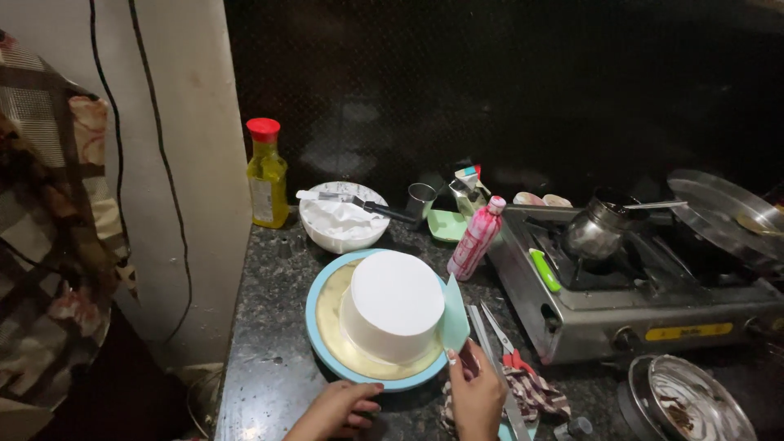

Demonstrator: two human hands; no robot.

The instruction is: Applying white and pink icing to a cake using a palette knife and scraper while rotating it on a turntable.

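Head view of a dark speckled stone counter (269, 327) set against a black back wall, with a pale wall and hanging dark cables at the left. A white iced cake (392, 304) stands on a beige board atop a light blue turntable (314, 331) near the counter's front edge. The right hand (476, 392) grips a pale green scraper (454, 320), held upright with its edge against the cake's right side. The left hand (339, 408) rests with fingers curled at the turntable's front rim. Behind the cake sits a white bowl (339, 220) of icing with a spatula laid across it; a yellow bottle with a red cap (266, 175) stands to its left, a pink-and-white bottle (476, 237) to its right. A steel gas stove (621, 298) carrying a small pot occupies the right side. Scissors (505, 347) and a checked cloth (535, 394) lie just right of the right hand.
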